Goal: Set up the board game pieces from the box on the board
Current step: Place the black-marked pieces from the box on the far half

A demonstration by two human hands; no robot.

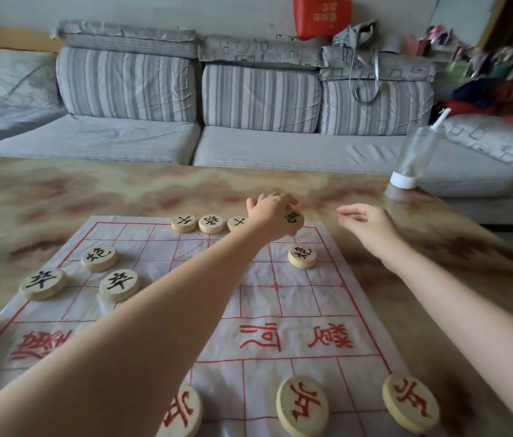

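— Where is the left hand (272, 212)?

— Stretched to the far row of the board (280, 310), its fingers (286, 201) curled downward. A black-lettered piece (294, 220) lies against the hand's right side, on the board's far edge. I cannot tell whether the fingers grip the piece or only touch it.

— And the right hand (368, 222)?

— It hovers over the desk (122, 190) just right of the board's far right corner, its fingers loosely bent and nothing in them.

— What stands on the board?

— Three black-lettered discs (211, 223) sit side by side in the far row, left of the left hand. One black cannon (99, 258) stands at the left and another cannon (302, 257) at the right, near the held-over piece. Two black soldiers (119, 285) sit at the left, the outer one over the board's edge. Three red-lettered discs (302, 405) lie along the near side, partly cut off by the frame.

— Anything else?

— A clear bottle (415, 156) with a white straw stands at the desk's far right edge, and a grey striped sofa (122, 137) runs behind the desk.
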